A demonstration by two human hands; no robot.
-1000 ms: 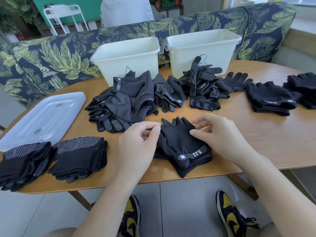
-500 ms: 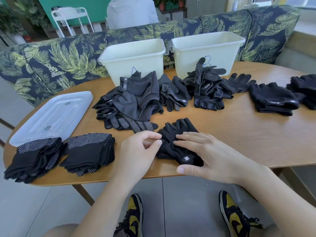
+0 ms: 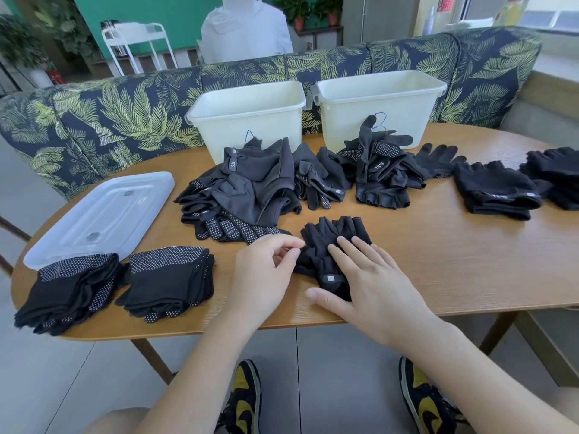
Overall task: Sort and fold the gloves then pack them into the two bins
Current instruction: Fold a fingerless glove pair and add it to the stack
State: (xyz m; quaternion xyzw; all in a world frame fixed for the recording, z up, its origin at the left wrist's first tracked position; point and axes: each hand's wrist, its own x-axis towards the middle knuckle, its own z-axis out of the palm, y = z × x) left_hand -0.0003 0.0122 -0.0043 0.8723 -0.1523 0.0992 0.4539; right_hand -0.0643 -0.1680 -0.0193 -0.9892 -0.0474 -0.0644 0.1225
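A folded pair of black fingerless gloves [image 3: 326, 239] lies near the table's front edge. My right hand [image 3: 369, 286] presses flat on its right half with straight fingers. My left hand [image 3: 263, 274] sits at the pair's left edge, fingers curled, fingertips touching the fabric; whether it pinches the fabric I cannot tell. Behind lies a loose heap of black gloves [image 3: 250, 189], and a second heap [image 3: 379, 170] to its right. Two cream bins, the left bin [image 3: 247, 117] and the right bin [image 3: 379, 101], stand at the back. Folded stacks rest at the left [image 3: 169, 277] and the right [image 3: 495, 189].
A clear plastic lid [image 3: 100, 214] lies on the left of the wooden table [image 3: 454, 264]. Another dotted folded stack [image 3: 69, 289] sits at the front left corner and one more stack [image 3: 557, 173] at the far right. A leaf-patterned sofa [image 3: 109, 117] runs behind, with a person seated beyond it.
My right hand has folded the glove pair over and now lies flat on it. My left hand has stayed at the pair's left edge. The view has shifted a little.
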